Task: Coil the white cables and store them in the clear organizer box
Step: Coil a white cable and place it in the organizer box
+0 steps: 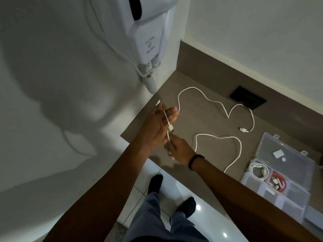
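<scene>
both forearms reach toward 12 o'clock. left hand (161, 123) is spread flat as a form for winding; right hand (178, 149) pinches the white cable (234, 138) below it, which trails across the surface (201, 119). organizer box (286, 172) waits open at 3 o'clock.

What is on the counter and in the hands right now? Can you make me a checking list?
Surface: brown counter, fitted into a wall corner.
Job's things: clear organizer box open at the right; a coiled white cable and red cable lie inside.
Clutter: black panel set in the counter.
Grips: left hand flat, cable laid across it; right hand pinches the same cable.
Cables: held white cable trails loose over the counter; second white cable lies uncoiled behind.
Surroundings: wall-mounted white dryer, tiled floor.
</scene>
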